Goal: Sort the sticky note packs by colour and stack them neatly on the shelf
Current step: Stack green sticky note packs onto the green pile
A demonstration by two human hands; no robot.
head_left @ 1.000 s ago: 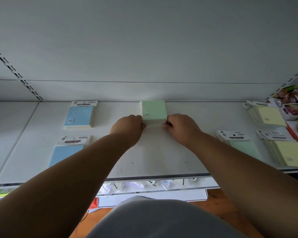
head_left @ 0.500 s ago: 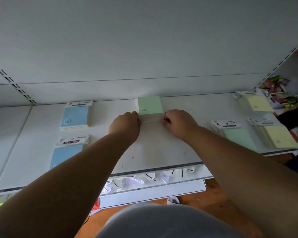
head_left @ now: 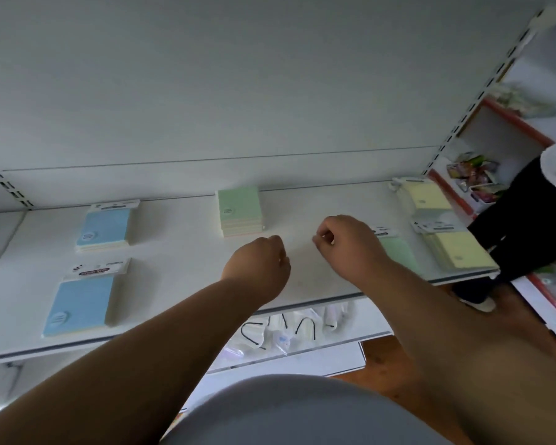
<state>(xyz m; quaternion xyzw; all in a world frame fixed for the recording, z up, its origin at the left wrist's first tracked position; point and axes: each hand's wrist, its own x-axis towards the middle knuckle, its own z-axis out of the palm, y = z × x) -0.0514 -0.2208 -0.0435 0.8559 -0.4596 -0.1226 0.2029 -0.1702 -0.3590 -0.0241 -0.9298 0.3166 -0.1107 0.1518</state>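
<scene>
Left hand (head_left: 259, 263) and right hand (head_left: 344, 242), both loosely curled with fingers drawn in and holding nothing, hover above the bare middle of the white shelf (head_left: 180, 252), apart from each other and clear of every pack. Green stack (head_left: 239, 211): several sticky note packs piled flush, standing at 12 o'clock from the hands against the rear edge of the shelf, touched by neither hand. Single green pack (head_left: 395, 252): lies at 3 o'clock from the right hand, partly hidden behind that wrist, its white header card toward the back. Front yellow stack (head_left: 459, 252) sits further toward 3 o'clock near the shelf's front right corner; rear yellow stack (head_left: 426, 195) lies at 1 o'clock by the back right corner. Rear blue stack (head_left: 105, 226) lies at 10 o'clock from the left hand; front blue stack (head_left: 81, 303) lies at 8 o'clock, near the front edge. Back panel (head_left: 238, 91): plain white, bounded by slotted uprights on both sides. Lower shelf (head_left: 286, 335): at 6 o'clock beneath the front edge, carrying clear-wrapped goods too blurred to identify. A second person's dark garment (head_left: 523, 220) enters at the far right.
</scene>
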